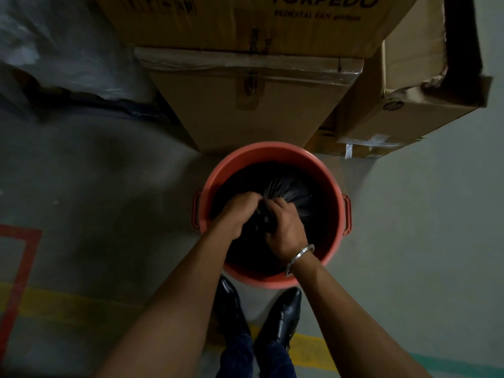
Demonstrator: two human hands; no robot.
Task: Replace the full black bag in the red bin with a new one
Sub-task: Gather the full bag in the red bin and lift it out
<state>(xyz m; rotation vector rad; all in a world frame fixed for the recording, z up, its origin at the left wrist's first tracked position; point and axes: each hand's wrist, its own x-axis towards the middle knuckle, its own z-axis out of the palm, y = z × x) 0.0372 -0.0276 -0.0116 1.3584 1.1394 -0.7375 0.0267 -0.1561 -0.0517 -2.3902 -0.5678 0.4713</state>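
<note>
Red bin (272,152): round, two side handles, standing on the grey floor (409,214) just in front of stacked cardboard boxes (245,105), with the black bag (294,189) inside, its top gathered into a twisted neck at the middle. Left hand (237,211) and right hand (283,227): both with fingers curled round the bunched neck, side by side and apparently touching, though the dim light blurs the fingertips; a metal bangle (300,257) sits on the right wrist. Black shoes (283,312) stand on the floor against the bin's near side, beside a yellow floor line (41,301)
</note>
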